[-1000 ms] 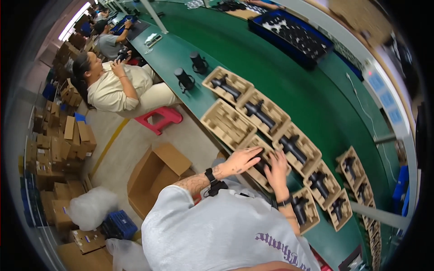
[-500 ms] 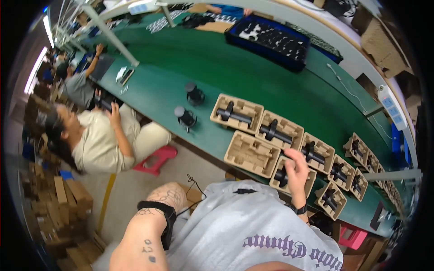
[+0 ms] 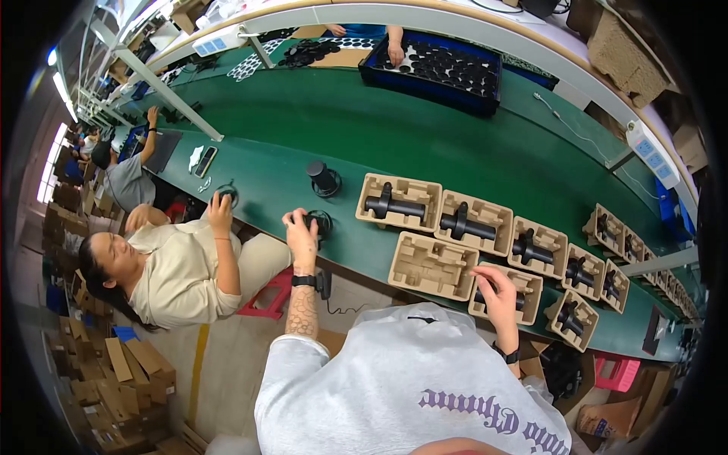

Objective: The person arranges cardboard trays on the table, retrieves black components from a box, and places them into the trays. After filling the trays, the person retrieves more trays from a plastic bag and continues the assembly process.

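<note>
My left hand (image 3: 301, 236) reaches across to the bench's near edge, its fingers bent against a black cylindrical device (image 3: 322, 223) with a ring-shaped base; the hand hides much of it. Just behind stands a similar black device (image 3: 323, 179), upright on its ring. My right hand (image 3: 498, 297) hovers over a moulded pulp tray (image 3: 534, 300) holding a black part, fingers curved and apart with nothing visible between them. To its left lies a vacant pulp tray (image 3: 434, 267). Behind these, a pulp tray (image 3: 400, 202) holds a black device lying on its side.
More filled pulp trays (image 3: 582, 271) run along the bench to the right. A seated co-worker (image 3: 171, 265) at left has a hand near a black ring-based device (image 3: 226, 196). Across the green bench, another person's hand (image 3: 396, 53) reaches into a blue bin (image 3: 436, 89) of black discs.
My left arm has swung forward from low beside my body to the nearer black device. My right hand stays near its tray. The co-worker has set a device on the bench.
</note>
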Demonstrator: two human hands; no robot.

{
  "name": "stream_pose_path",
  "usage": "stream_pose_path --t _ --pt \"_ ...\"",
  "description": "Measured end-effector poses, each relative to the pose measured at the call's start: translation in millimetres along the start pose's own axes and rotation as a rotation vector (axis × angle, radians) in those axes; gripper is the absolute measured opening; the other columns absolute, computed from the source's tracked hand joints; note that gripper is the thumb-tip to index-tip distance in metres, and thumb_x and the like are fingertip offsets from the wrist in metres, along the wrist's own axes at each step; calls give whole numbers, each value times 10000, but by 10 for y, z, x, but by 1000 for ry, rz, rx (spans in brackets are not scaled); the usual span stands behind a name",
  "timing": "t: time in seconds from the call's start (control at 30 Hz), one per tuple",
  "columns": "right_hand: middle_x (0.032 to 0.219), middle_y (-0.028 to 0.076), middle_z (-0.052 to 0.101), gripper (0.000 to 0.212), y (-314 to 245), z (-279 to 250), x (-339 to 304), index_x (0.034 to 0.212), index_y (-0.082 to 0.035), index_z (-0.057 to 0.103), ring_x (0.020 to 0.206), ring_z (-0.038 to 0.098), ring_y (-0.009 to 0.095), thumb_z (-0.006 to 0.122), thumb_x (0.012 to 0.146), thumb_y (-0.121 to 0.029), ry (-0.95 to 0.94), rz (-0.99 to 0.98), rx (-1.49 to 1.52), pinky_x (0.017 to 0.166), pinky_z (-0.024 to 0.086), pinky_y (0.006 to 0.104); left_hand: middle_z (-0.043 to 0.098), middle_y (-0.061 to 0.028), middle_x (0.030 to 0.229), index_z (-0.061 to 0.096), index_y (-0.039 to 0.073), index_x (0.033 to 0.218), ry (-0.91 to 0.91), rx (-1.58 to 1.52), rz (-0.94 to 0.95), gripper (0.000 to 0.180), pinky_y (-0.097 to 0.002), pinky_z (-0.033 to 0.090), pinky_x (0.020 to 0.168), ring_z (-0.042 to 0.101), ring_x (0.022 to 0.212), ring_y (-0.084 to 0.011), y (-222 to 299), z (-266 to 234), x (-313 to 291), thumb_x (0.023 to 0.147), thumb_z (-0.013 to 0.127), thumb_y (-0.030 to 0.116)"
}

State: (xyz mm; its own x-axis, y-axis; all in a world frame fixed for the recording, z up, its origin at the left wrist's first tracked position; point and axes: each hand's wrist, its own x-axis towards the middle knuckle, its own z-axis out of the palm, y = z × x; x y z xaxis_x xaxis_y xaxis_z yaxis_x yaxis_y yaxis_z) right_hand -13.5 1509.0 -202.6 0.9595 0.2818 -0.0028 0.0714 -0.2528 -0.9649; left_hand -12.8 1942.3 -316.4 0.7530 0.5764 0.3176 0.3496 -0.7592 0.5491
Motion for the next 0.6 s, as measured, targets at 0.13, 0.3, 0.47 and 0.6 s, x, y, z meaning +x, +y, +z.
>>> stream_pose_path --t 0.13,0.3,0.47,0.6 --pt "957 79 642 270 -66 81 81 1060 5 590 905 595 164 592 798 -61 -194 56 -105 829 447 282 515 -138 988 517 56 996 146 -484 -201 249 -392 467 721 538 836 -285 -50 -151 -56 814 614 195" --pt "1309 123 452 664 -6 367 242 1296 -48 420 1227 422 252 699 694 -76 -302 -67 -51 1005 356 352 576 -60 920 580 138 979 -587 -1609 -786 236 -338 481 753 564 860 -189 1077 -322 -516 883 469 322" --pt "1308 127 443 587 -87 673 494 1117 -90 524 1255 369 320 737 575 -160 -551 -669 -325 1017 352 398 487 -111 1254 441 57 1250 -1414 -1462 -628 492 -334 437 929 519 1102 -236 1367 -57 -1248 807 632 154" --pt "1007 88 585 546 93 559 329 1035 -114 541 955 562 290 756 536 -168 -474 -461 -494 811 466 378 562 -58 1096 515 22 1147 -1138 -1317 -281 332 -260 388 927 513 1048 -141 1365 66 -1180 848 510 165"
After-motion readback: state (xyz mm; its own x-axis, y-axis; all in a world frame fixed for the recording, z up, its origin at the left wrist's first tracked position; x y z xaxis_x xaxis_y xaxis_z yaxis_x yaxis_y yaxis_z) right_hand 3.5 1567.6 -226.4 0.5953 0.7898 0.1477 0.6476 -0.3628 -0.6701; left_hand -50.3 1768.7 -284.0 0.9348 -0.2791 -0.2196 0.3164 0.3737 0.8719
